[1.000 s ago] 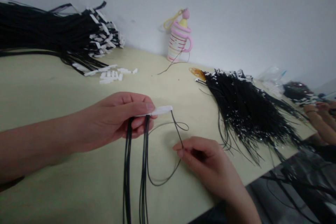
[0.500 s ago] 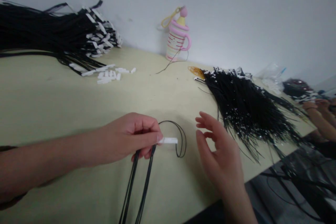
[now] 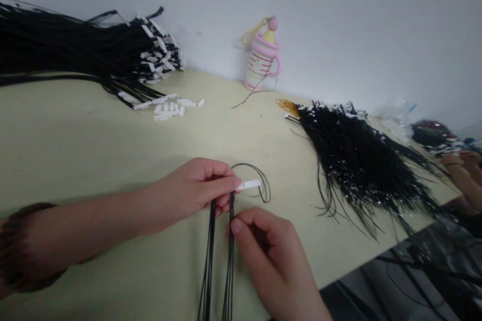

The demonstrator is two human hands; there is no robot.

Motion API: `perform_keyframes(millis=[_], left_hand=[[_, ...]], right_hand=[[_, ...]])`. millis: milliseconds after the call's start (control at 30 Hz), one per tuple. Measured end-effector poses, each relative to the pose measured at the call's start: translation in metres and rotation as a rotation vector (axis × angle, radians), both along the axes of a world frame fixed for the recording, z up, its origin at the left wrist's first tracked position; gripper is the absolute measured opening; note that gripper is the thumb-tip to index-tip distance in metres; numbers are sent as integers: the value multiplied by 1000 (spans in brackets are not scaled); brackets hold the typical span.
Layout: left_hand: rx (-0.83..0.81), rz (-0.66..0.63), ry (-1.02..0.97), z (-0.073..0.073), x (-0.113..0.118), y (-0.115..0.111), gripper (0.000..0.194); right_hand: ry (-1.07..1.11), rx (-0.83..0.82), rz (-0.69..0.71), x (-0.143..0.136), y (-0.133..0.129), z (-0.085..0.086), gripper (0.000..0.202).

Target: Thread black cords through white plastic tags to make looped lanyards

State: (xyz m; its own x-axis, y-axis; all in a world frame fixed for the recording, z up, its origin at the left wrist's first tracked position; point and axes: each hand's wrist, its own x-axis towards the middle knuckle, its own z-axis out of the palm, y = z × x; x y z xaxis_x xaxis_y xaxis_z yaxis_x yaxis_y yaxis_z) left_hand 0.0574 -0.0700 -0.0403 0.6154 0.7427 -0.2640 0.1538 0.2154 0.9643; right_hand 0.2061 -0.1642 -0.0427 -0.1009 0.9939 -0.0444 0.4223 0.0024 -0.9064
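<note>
My left hand [image 3: 211, 185] pinches a bundle of thin black cords [image 3: 210, 266] near its top end. A narrow white tag [image 3: 250, 184] sticks out to the right past the thumb, and a thin loop of cord [image 3: 268, 185] curves around it. Two strands of the bundle hang down towards me. My right hand [image 3: 269, 256] is just below, its thumb and forefinger closed on the right-hand strand. What the left fingers do behind the cords is hidden.
A thick pile of black cords with white tags [image 3: 75, 50] lies at the back left, with loose white pieces [image 3: 169, 109] beside it. A pink striped cup [image 3: 259, 62] stands by the wall. More black cords [image 3: 357, 155] lie right; another person's arm [image 3: 461, 175] shows beyond.
My right hand has come left and down from above the table, closing its fingers on the right-hand strand. The left hand still holds the cords; the view has shifted slightly.
</note>
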Motion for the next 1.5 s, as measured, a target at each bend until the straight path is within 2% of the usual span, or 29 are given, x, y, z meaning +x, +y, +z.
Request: perform_keyframes(millis=[233,433,600,767,933,1367,1433,1500], left_hand=[[-12,4,-10,0,0,-2,27],[-38,5,-31,-3,0,0,28],[-49,7,-28,-2,2,0,27],[-22,2,-7,-2,0,0,27],[-24,-7,-18,-3,-1,0,26],[-46,3,-38,-2,0,0,26],[-51,6,-39,-2,1,1,26],[-48,8,-34,-2,1,1,28]], right_hand=[[22,-23,-3,4,-1,-1,24],[163,-73,-31,3,1,-3,3],[126,38,-55,1,0,-6,6],[75,128,-13,2,2,-4,12],[113,15,-27,1,0,-1,19],[64,-117,-18,7,1,2,26],[85,-120,-32,7,2,2,24],[184,-157,-51,8,4,4,11]])
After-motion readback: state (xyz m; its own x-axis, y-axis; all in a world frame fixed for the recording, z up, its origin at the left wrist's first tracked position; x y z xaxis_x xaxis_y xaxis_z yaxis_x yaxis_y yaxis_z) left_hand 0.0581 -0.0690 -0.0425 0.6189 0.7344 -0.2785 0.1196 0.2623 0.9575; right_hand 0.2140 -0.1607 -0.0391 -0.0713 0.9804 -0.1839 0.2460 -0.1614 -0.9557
